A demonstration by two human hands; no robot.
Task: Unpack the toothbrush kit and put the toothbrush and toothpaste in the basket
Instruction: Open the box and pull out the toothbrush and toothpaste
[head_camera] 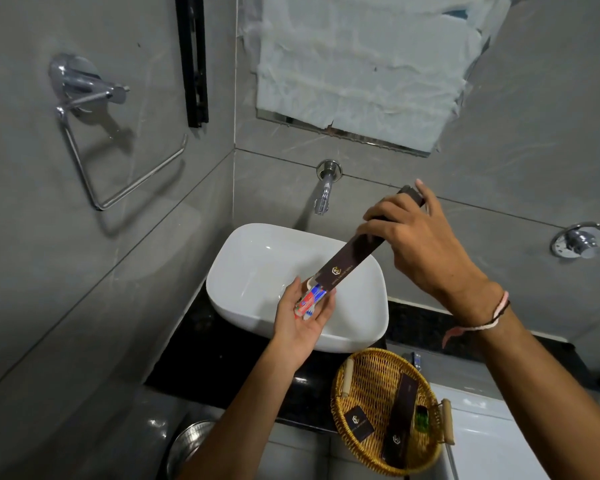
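Note:
My right hand (420, 244) grips the upper end of a long dark brown toothbrush kit box (347, 263), tilted with its open end down to the left over the sink. A red, white and blue toothpaste tube (309, 299) pokes out of that open end and rests in the cupped palm of my left hand (303, 318). The toothbrush itself cannot be made out. The round wicker basket (368, 379) sits on the counter at the lower right, below my right forearm.
A white basin (257, 268) lies under the hands, with a chrome tap (324, 192) on the wall behind. The basket holds a long dark box (400, 420), a small dark box (358, 424) and a small green bottle (421, 417). A chrome towel ring (94, 109) hangs at the left.

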